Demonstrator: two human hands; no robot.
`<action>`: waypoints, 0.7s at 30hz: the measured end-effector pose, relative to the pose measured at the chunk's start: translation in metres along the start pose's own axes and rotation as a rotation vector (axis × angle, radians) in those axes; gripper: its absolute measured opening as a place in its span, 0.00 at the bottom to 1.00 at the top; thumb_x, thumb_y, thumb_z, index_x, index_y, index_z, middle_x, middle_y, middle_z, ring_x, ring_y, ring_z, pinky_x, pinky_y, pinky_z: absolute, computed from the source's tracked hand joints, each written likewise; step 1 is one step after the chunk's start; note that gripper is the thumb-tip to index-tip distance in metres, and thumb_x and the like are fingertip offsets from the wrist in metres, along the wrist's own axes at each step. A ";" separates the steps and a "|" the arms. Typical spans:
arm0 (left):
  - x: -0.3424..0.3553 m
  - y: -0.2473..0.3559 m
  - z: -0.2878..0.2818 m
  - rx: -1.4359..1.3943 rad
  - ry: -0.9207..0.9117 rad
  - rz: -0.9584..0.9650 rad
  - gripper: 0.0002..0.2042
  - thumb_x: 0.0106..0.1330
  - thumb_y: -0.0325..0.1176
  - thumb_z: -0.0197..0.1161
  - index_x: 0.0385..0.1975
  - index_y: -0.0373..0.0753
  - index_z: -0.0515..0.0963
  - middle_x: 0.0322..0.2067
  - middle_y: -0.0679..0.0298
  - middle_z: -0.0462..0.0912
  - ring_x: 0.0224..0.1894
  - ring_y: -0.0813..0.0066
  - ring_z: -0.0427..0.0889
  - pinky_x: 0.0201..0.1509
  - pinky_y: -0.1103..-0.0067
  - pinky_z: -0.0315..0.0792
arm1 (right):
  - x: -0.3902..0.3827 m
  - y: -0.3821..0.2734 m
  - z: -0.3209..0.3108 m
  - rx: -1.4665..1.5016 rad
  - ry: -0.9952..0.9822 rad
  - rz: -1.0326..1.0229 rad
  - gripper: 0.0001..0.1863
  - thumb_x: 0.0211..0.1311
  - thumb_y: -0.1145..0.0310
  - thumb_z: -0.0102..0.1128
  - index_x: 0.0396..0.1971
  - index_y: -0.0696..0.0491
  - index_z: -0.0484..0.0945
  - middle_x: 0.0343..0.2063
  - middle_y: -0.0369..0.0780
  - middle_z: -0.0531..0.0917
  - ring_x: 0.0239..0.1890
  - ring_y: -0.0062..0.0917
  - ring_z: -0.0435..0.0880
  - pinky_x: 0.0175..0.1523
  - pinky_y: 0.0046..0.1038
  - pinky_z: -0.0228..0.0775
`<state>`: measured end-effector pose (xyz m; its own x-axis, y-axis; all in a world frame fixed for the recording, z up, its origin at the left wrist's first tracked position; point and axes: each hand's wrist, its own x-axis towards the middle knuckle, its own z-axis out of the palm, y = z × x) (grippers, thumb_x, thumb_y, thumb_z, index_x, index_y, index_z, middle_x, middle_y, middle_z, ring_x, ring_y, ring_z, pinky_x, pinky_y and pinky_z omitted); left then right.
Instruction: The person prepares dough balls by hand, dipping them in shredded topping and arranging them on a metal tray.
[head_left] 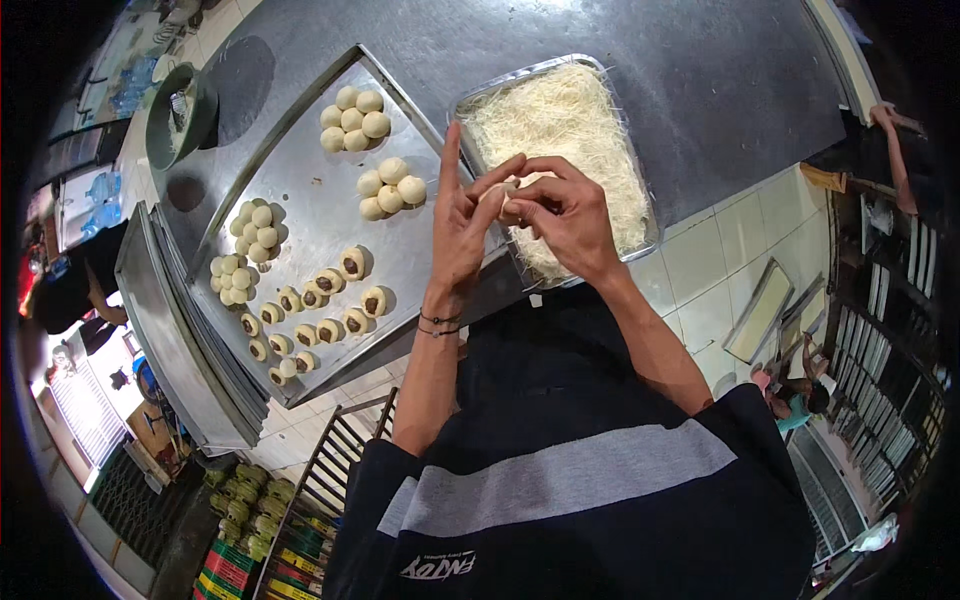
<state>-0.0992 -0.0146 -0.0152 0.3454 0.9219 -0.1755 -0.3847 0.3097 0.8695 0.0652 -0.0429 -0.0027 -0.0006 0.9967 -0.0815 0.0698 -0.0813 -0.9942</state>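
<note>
Between the fingertips of both hands is a small piece of pale dough, mostly covered by the fingers. My left hand grips it with the thumb and some fingers, while one finger points straight up. From the other side my right hand pinches the same piece. Both hands hover over the near left part of a metal pan heaped with pale shreds, which look like grated cheese. On the large metal tray to the left lie clusters of round dough balls and rows of dough pieces with dark filling.
A green bowl stands at the far left beside the tray. Several stacked metal trays lean left of the table. A metal rack and colourful crates are at lower left. Other people are at the right.
</note>
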 end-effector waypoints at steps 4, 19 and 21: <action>-0.016 0.003 -0.010 0.114 -0.263 0.167 0.51 0.72 0.23 0.63 0.81 0.53 0.28 0.74 0.44 0.63 0.81 0.57 0.52 0.79 0.65 0.54 | 0.008 0.016 -0.001 0.144 -0.097 0.112 0.07 0.63 0.75 0.73 0.35 0.63 0.84 0.36 0.40 0.86 0.31 0.15 0.83 0.35 0.22 0.77; -0.031 0.008 -0.009 0.359 -0.093 0.163 0.37 0.82 0.53 0.43 0.81 0.51 0.32 0.76 0.55 0.61 0.71 0.61 0.67 0.68 0.73 0.68 | -0.003 -0.004 0.024 -0.370 -0.110 -0.443 0.08 0.57 0.81 0.70 0.35 0.60 0.80 0.44 0.44 0.82 0.38 0.40 0.86 0.38 0.37 0.77; -0.029 0.008 -0.011 0.283 -0.151 0.224 0.43 0.76 0.68 0.39 0.81 0.58 0.27 0.81 0.55 0.44 0.81 0.52 0.48 0.75 0.66 0.61 | -0.002 -0.008 0.027 -0.375 -0.156 -0.405 0.09 0.57 0.81 0.70 0.36 0.60 0.79 0.43 0.44 0.82 0.38 0.41 0.86 0.39 0.37 0.77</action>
<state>-0.1221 -0.0360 -0.0081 0.4094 0.9084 0.0849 -0.2205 0.0082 0.9753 0.0381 -0.0441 0.0039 -0.2461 0.9328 0.2633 0.3827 0.3431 -0.8578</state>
